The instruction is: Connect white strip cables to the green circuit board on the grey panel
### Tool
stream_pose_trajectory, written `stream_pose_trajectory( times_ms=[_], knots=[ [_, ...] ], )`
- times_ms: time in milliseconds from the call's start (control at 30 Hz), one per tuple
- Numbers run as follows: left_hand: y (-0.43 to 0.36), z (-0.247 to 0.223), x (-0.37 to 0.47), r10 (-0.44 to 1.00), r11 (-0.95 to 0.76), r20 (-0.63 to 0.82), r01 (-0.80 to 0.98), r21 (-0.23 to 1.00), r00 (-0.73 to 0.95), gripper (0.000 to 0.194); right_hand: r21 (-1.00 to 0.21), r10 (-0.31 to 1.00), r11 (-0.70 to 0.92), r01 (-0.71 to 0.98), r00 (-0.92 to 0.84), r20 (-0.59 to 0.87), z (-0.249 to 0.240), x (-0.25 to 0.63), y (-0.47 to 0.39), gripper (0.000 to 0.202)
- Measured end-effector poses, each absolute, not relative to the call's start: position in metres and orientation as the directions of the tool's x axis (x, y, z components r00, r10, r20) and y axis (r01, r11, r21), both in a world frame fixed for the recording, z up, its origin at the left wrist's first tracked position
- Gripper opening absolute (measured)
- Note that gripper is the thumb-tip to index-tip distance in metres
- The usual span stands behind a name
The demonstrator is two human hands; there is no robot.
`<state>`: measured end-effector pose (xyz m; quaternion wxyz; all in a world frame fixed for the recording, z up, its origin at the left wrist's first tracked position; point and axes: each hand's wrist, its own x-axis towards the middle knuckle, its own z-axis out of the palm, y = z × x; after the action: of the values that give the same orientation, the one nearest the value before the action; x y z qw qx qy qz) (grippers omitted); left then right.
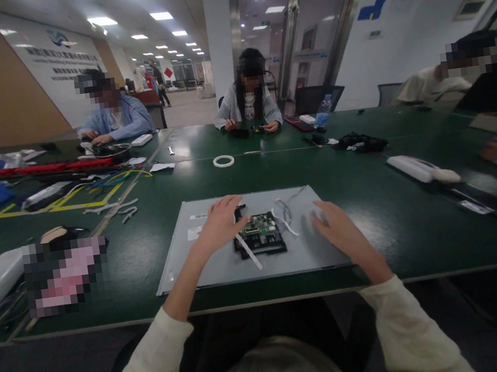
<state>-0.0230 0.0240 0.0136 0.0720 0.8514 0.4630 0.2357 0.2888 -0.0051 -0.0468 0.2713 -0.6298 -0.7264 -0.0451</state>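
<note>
While my left forearm climbs from the seven o'clock side of a green circuit board (260, 225), the dial's center with twelve pointing away from me, a pink blurred-out item (70, 273) lies well apart on the table (129, 287), near nine. My left hand (224, 224) reaches across a gray panel (223, 270) from between nine and ten, its wrist angled inward and back of the hand upward. Its thumb stands apart from the extended fingers, at the upper-left edge of the black frame (263, 247) around the board; whether they touch it, I cannot tell. At eleven, well beyond the panel, sits a white ring (224, 161). The board lies flat near the panel's middle, a white strip (250, 251) slanting toward seven and a looped gray cable (285, 213) near two. Seen at twelve across the table is a seated person (247, 110). My right hand (339, 228) is near three, over the panel's right side, forearm slanting in from four, thumb and forefinger parted toward the board, gripping nothing. Farther right, between two and three, rests a white case (411, 169).
</note>
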Motion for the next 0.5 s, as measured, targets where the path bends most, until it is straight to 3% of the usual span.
stream_pose_trajectory(
  times_ms=[233, 400, 500],
  knots=[
    [0.026, -0.008, -0.023, 0.901, -0.423, 0.322, 0.760, 0.493, 0.292, 0.049, -0.466, 0.886, 0.375, 0.802, -0.161, 0.435, -0.013, 0.241, -0.016, 0.030],
    [0.051, -0.010, -0.038, 0.956, -0.286, 0.218, 0.776, 0.562, 0.194, 0.044, -0.481, 0.881, 0.442, 0.757, -0.265, 0.392, 0.021, 0.218, -0.017, 0.027],
    [0.069, -0.007, -0.040, 0.972, -0.230, 0.155, 0.828, 0.512, 0.174, 0.032, -0.475, 0.868, 0.476, 0.740, -0.311, 0.386, 0.038, 0.202, 0.000, 0.026]
  ],
)
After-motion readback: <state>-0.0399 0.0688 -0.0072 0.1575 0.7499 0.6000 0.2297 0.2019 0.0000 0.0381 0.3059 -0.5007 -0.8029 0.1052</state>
